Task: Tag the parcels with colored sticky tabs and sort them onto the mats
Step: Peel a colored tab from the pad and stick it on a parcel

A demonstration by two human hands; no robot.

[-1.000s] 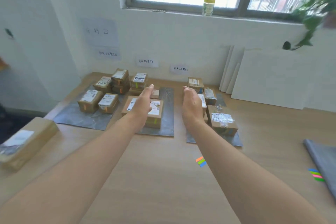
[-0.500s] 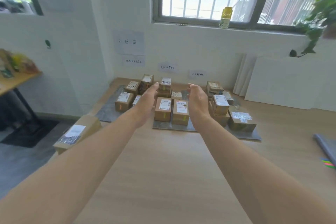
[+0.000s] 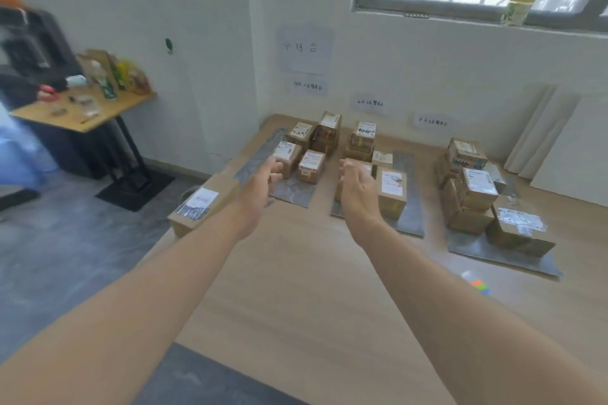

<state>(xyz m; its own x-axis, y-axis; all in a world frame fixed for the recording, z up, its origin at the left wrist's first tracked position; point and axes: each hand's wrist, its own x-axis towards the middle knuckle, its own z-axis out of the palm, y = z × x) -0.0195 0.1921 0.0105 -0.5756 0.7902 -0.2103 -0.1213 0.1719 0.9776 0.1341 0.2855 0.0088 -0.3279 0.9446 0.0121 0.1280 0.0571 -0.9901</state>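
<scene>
Reaching out, both hands loosely open: left hand (image 3: 263, 186), right hand (image 3: 357, 189)

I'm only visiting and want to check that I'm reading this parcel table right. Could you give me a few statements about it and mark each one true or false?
1. The left hand and the right hand both hold nothing. True.
2. Parcels sit on the grey mats. True.
3. The long parcel lies on a mat. False: it lies on the bare table, at its left edge, off the mats.
4. The coloured sticky tabs are pinched in the right hand. False: they lie on the table, near the mats.
</scene>
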